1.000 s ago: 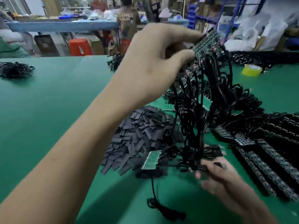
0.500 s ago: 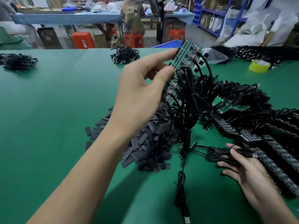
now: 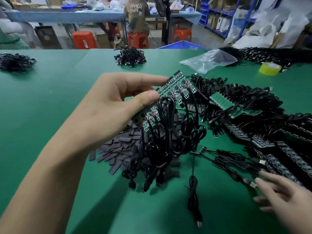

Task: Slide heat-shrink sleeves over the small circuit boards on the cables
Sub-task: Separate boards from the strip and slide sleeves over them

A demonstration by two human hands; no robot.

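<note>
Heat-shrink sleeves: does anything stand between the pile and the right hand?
Yes. The black cables hanging from the circuit board panel in the left hand drape over the right side of the sleeve pile, facing the right hand. Its left side lies uncovered.

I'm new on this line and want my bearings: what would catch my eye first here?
The left hand at centre pinches a green circuit-board panel trailing a tangle of black cables. Under it lies a heap of dark heat-shrink sleeves; a yellow tape roll sits far right.
</note>
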